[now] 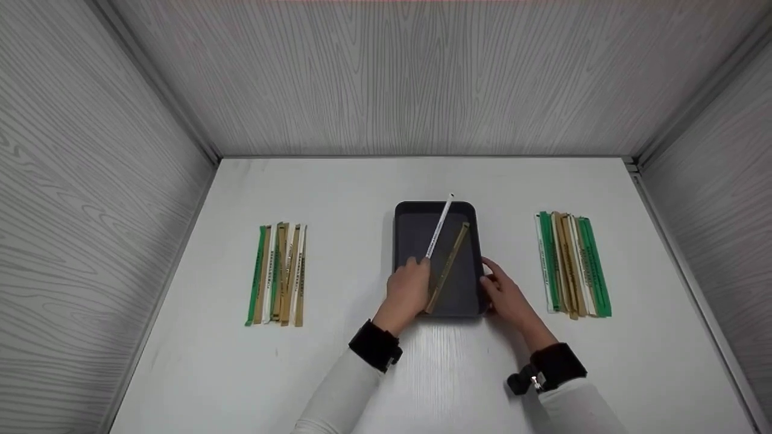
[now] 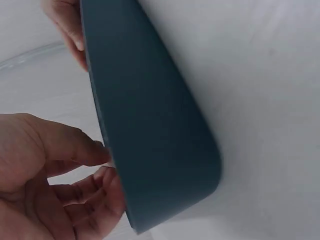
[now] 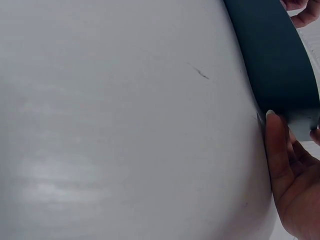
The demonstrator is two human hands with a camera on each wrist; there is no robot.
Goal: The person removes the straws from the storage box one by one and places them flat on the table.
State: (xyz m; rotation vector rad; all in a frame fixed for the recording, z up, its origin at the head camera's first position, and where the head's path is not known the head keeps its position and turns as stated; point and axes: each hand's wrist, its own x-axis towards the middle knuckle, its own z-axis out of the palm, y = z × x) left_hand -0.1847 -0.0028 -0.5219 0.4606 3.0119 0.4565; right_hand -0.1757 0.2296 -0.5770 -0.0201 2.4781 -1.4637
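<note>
A dark rectangular tray [image 1: 395,241] sits on the table in front of me. My left hand [image 1: 411,288] is over its left side, fingers curled round the lower part of a white paper-wrapped straw [image 1: 439,226]. That straw slants up past the tray's far rim, and the fist hides its lower end. In the left wrist view the thumb and fingers meet right at the rim. My right hand [image 1: 505,295] holds the tray's near right side, thumb by the rim and fingers along the outer wall. A brown wrapped straw [image 1: 447,268] lies diagonally inside the tray.
To the left lies a row of several green, brown and white wrapped straws [image 1: 280,274]. A similar bundle [image 1: 570,265] lies to the right. The white table [image 1: 350,193] is bordered by wood-grain panels [image 1: 410,78] at the back and both sides.
</note>
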